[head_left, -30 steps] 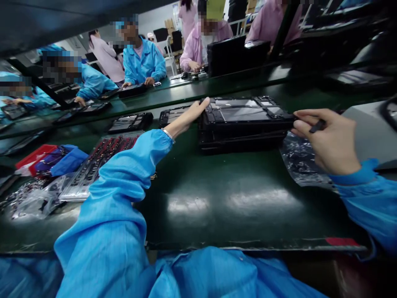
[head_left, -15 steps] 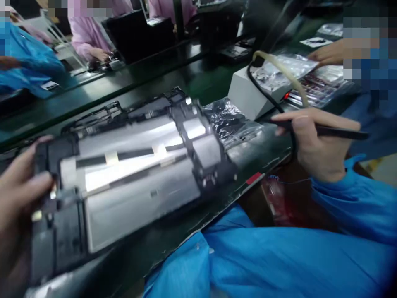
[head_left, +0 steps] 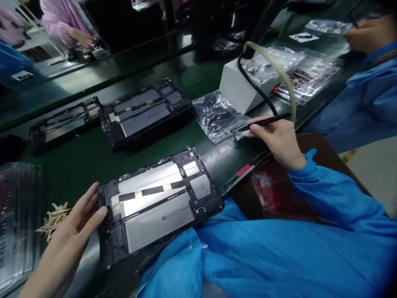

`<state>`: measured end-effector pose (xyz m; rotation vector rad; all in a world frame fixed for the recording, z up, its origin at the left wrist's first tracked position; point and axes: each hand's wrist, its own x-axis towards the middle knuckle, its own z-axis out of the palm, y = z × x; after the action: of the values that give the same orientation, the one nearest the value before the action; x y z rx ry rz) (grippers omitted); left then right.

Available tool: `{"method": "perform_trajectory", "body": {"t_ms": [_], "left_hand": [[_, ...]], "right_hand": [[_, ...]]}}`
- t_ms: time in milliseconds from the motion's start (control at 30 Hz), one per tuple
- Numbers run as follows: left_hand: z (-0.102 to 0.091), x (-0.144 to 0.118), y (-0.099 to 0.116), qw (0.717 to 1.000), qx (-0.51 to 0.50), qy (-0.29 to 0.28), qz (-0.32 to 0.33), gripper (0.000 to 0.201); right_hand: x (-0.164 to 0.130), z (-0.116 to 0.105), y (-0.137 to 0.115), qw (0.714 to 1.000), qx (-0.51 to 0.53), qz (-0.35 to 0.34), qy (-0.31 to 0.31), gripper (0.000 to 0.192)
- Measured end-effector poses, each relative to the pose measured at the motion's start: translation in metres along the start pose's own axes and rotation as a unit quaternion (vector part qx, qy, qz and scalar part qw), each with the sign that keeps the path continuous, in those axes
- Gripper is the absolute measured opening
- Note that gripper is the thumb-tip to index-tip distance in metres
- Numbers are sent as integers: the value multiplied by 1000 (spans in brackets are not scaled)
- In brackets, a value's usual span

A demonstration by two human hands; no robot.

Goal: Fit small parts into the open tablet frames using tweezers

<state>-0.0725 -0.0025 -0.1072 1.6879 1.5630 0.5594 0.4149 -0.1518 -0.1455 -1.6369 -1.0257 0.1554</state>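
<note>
Tablet frame, back open, silver plates and a dark strip showing: lies flat at the near edge of the green surface, partly overhanging toward the blue-clad lap. Left hand: fingers spread and laid flat, the tips touching the frame's left edge, holding nothing. Right hand: fingers pinching a thin black pen-like tool, its tip over the clear plastic bag that lies to the right of the frame. Black cable runs from the tool's far end up toward the white box, which stands just beyond the bag and shows a red light. Stack of similar frames: farther back, middle of the surface; one more frame to its left. Heap of pale slivers: just left of the left hand. Clear trays: far left edge. Another person's blue sleeve: far right.
</note>
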Motion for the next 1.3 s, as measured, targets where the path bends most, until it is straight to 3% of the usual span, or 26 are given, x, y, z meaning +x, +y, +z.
{"method": "perform_trajectory", "body": {"t_ms": [167, 267, 467, 800, 1000, 1300], "left_hand": [[-5, 6, -13, 998, -46, 10, 29, 93], [-1, 7, -8, 998, -63, -21, 0, 94], [6, 3, 4, 997, -79, -15, -10, 91], [6, 5, -2, 996, -84, -21, -8, 90], [6, 5, -3, 996, -84, -20, -2, 84], [10, 4, 3, 998, -67, -17, 1, 78]], "right_hand": [[-3, 6, 4, 1000, 7, 16, -3, 40], [-4, 10, 2, 1000, 13, 8, -12, 36], [0, 13, 5, 999, 48, 9, -6, 37], [0, 14, 6, 999, 18, -8, -41, 32], [-1, 15, 4, 999, 43, -1, -28, 35], [4, 25, -8, 996, 47, -4, -81, 33]]}}
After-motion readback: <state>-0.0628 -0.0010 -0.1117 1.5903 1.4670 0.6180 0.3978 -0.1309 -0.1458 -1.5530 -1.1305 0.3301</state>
